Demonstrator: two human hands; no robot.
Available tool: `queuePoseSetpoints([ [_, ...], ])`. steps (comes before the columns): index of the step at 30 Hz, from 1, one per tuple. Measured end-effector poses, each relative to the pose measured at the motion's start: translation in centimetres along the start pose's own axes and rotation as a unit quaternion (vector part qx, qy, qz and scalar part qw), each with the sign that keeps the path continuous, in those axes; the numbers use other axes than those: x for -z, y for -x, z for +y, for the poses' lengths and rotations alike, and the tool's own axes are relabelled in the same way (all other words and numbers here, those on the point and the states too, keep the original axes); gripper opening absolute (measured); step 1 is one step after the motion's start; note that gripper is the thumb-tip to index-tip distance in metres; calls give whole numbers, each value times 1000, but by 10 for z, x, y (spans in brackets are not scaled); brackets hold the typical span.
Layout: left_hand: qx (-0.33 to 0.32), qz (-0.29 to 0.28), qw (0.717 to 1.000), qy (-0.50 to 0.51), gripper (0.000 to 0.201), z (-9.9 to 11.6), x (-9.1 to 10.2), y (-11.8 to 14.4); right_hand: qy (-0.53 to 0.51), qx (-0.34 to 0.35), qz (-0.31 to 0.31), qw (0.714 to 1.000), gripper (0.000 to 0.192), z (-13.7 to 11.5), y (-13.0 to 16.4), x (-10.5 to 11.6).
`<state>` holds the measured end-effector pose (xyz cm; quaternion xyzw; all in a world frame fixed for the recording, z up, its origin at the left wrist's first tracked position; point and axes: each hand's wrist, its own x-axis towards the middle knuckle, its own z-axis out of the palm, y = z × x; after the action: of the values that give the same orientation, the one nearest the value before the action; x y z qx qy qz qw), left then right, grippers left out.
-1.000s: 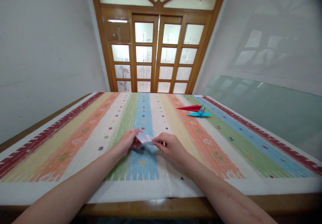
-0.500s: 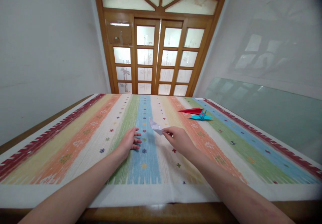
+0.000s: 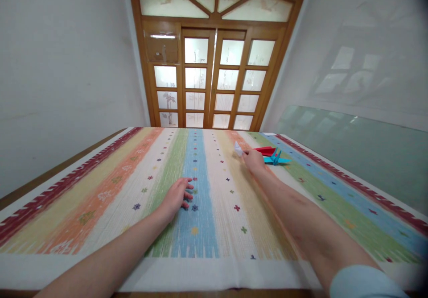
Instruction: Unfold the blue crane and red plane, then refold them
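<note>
Between the thumb and fingers of my right hand [image 3: 254,159] is a small white folded paper boat [image 3: 238,149], its pointed tip upward. That hand reaches over the yellow and orange stripes, just left of a red paper plane [image 3: 265,151] and a blue paper crane [image 3: 276,158], and hides part of the plane. My left hand [image 3: 180,194] rests by the green and blue stripes with fingers apart and nothing in it.
A striped tablecloth [image 3: 110,209] covers the table. A pale green glass panel [image 3: 351,142] stands along the right side. Beyond the far edge are wooden doors [image 3: 214,75] with glass panes, and a white wall [image 3: 67,66] is on the left.
My right hand has carried the paper boat away from me and to the right, close to the red plane and blue crane. My left hand stays in nearly the same place.
</note>
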<state>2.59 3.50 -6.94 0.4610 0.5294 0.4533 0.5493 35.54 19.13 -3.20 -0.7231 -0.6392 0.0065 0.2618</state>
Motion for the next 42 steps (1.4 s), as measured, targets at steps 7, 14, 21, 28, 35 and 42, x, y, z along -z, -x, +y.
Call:
queuePoseSetpoints([
  [7, -9, -11, 1000, -16, 42, -3, 0, -1, 37, -58, -6, 998, 33, 19, -23, -24],
  [14, -29, -13, 999, -42, 42, -9, 0, -5, 33, -53, 10, 998, 55, 23, -18, -22],
  [21, -181, -34, 940, -287, 20, -5, -4, 4, -2, 29, -23, 999, 44, 12, 29, -8],
  [28, -299, -63, 845, -438, 20, -9, -14, 20, 2, 121, -113, 986, 27, -2, 102, 6],
  [35, -255, -56, 795, -547, 50, -21, -17, 17, 73, 117, -132, 982, 27, -4, 117, 6],
  [42, -230, -122, 726, -636, 67, -19, 16, -20, 138, 91, -141, 976, 38, -9, 105, -9],
])
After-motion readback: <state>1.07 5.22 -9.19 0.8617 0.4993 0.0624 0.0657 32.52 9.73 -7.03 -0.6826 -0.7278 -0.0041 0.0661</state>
